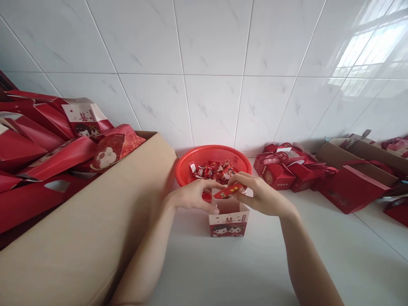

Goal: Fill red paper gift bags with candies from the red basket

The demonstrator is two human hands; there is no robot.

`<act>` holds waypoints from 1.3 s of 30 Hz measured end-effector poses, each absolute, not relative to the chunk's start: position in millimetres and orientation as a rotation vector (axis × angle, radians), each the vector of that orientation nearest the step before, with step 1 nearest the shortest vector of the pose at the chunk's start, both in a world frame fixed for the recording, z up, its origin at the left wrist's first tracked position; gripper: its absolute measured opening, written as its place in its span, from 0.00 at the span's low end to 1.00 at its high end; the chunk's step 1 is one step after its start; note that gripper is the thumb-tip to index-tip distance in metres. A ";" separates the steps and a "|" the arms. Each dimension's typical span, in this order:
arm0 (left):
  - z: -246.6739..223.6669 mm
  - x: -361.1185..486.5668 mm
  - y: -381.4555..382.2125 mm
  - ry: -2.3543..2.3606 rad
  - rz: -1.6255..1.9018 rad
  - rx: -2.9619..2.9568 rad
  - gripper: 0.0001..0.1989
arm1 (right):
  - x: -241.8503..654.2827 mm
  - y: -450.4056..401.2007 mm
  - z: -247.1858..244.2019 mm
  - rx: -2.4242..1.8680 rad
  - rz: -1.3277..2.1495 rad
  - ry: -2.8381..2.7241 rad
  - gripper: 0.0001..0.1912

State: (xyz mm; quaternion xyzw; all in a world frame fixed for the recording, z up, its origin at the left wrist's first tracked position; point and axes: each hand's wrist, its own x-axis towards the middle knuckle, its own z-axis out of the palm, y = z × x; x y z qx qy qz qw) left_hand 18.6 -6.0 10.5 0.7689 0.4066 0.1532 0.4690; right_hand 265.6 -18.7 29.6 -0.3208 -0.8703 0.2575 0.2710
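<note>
A small red and white gift box (pixel 228 224) with cartoon faces on its front stands upright on the white surface, its top open. My left hand (pixel 193 196) holds the box at its left side, thumb at the near rim and forefinger at the far rim. Over the opening, my right hand (pixel 259 193) pinches a red packet (pixel 228 191) with yellow marks, tilted down to the left. Just behind the box sits a red plastic basket (pixel 181 168) of red-wrapped candies (pixel 210 171); my hands and the box hide its near part.
A large cardboard carton (pixel 127 204) on the left is heaped with red folded boxes (pixel 63 155). Several red gift boxes (pixel 280 172) stand to the right, near another cardboard carton (pixel 344 157). A tiled wall (pixel 210 102) rises behind.
</note>
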 end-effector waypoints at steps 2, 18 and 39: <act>11.1 18.4 -5.1 1.032 0.369 1.941 0.39 | 264.6 -17.8 28.1 -0.948 0.578 -2.392 0.07; 10.0 23.0 -4.2 0.945 0.376 1.952 0.36 | 246.1 -34.2 29.2 -1.282 0.122 -2.581 0.12; 5.7 30.9 -5.8 1.056 0.550 2.109 0.22 | 298.8 -18.8 30.5 -1.393 0.651 -2.354 0.30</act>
